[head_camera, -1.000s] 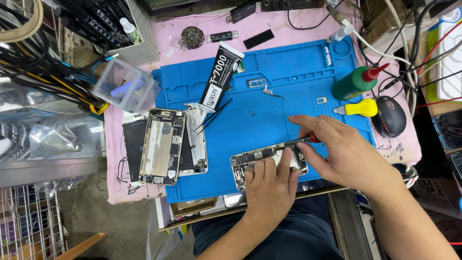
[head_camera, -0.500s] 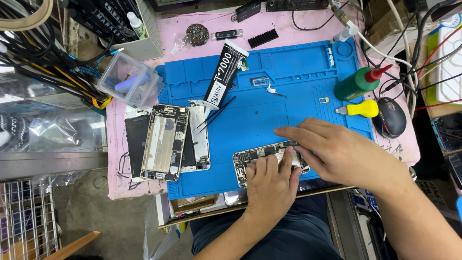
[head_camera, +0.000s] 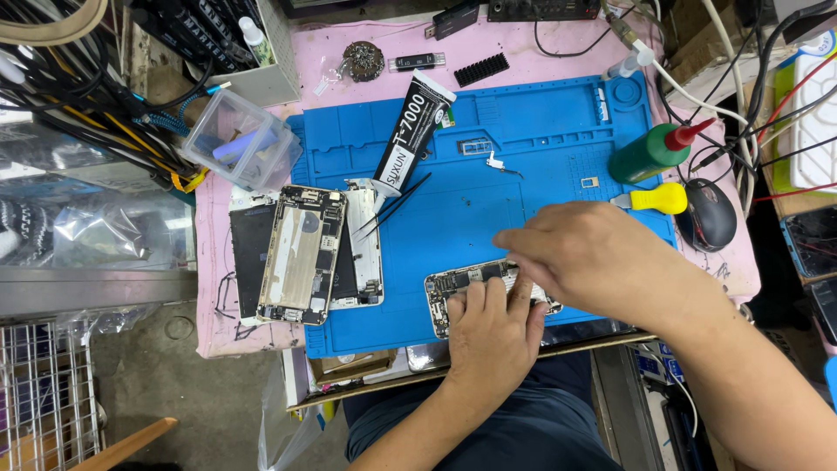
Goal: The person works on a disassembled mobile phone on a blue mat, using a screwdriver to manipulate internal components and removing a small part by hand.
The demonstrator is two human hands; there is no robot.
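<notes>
While both hands work at the near edge, the big blue silicone repair mat point(head_camera: 488, 183) takes up most of the pink-covered bench point(head_camera: 331, 61).

Left of centre: a stack of opened phone housings with bare metal frames point(head_camera: 305, 253), half on the mat, half on the pink cover. Thin black tweezers point(head_camera: 397, 205) lie just right of the stack.

Opened silver phone chassis with exposed circuit board point(head_camera: 462, 283) sits near-centre on the mat. Left hand point(head_camera: 493, 336) lies flat over its near side, fingers together, pressing it down. Right hand point(head_camera: 593, 257) covers its right end, fingers curled in; can't tell if they pinch anything, tips hidden.

Containers:
- Clear plastic box point(head_camera: 240, 139), far left, tilted off the mat corner; blue and pale items inside, too blurred to identify.
- Black-and-white glue tube point(head_camera: 410, 131), far centre, lying diagonal, nozzle towards the housings.
- Green squeeze bottle with red nozzle point(head_camera: 654, 150), far right, lying on its side.

Small stuff: black computer mouse point(head_camera: 708, 214) right of the mat, yellow-handled tool point(head_camera: 654, 199) beside it, small metal bracket point(head_camera: 497, 162) mid-mat.
</notes>
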